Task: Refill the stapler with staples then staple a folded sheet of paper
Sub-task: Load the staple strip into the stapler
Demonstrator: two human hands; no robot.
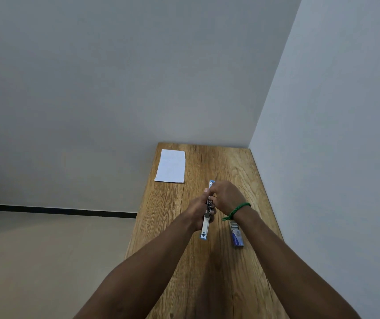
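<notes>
Stapler (205, 223) gripped in left hand (198, 209); right hand (225, 197) pinches its middle; staple box (237, 236) near right wrist.

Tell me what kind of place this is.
Probably a plain indoor room with a desk corner: a wooden table set against bare pale walls, a sheet of paper on it, plus a stapler and staple box.

You face a wood-grain table (207, 272) pushed into the corner where two plain grey walls (92, 65) meet. On your left, a black skirting strip (58, 211) runs above the beige floor (35, 261).
</notes>
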